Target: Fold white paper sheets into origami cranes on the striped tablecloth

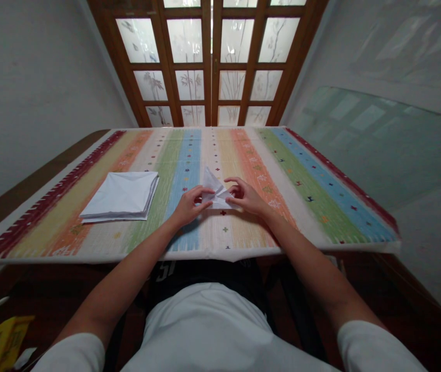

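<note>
A small folded sheet of white paper (213, 183) is held between my two hands over the near middle of the table, with one pointed corner sticking up. My left hand (194, 204) pinches its left side between thumb and fingers. On the right edge, my right hand (245, 197) grips the paper with thumb and bent fingers, its index finger raised a little. A stack of square white paper (121, 195) lies to the left of my left hand, apart from it.
A striped, colourful cloth (305, 206) covers the table. Wooden doors with glass panes (189, 85) stand beyond its far edge. A sheet of glass (360, 134) leans by the right wall. On the floor at lower left is a yellow object (1, 343).
</note>
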`<state>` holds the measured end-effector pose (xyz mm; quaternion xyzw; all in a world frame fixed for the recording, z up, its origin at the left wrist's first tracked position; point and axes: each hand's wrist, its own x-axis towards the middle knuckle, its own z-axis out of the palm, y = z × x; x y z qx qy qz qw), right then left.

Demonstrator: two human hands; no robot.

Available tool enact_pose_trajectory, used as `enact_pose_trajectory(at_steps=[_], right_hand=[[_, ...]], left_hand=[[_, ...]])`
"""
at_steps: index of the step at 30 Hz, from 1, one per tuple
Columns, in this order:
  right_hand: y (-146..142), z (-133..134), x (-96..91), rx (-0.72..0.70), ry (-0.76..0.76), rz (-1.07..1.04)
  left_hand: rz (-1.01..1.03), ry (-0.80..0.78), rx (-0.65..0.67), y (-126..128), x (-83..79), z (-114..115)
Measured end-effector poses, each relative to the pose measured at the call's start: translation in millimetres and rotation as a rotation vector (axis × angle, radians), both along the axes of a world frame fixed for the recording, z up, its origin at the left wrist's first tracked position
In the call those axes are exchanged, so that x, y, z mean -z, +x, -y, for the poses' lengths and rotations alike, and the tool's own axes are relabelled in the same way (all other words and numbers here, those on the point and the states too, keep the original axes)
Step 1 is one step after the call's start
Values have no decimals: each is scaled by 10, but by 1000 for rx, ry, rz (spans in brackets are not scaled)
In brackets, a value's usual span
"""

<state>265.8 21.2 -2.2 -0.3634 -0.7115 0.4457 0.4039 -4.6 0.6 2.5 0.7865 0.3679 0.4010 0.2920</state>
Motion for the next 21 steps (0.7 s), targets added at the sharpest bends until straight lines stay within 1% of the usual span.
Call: enact_pose_trajectory(at_steps=[2,5,7,9,11,14,18,19,21], right_hand=[[-15,6,-14,-41,-92,-20],[-35,14,-34,-43,-204,-78],[-51,20,-38,-29,-244,-121],[-67,24,-36,-37,-253,-126],[-79,28,-32,-59,-255,-116],[-88,29,-30,-75,-242,-111],[-90,25,-26,-50,-156,-96],[-90,25,-24,-48,-138,-96],[-87,28,-23,-63,-111,-93]], left_hand=[[9,-25,3,1,16,-5],[21,-75,68,10,22,19],[0,-98,122,20,20,46],[-50,-84,143,31,21,64],[-101,-16,134,40,32,66],[-160,154,96,55,54,52],[-272,397,-15,94,54,73],[-313,439,-34,108,48,88],[-404,489,-24,137,33,123]])
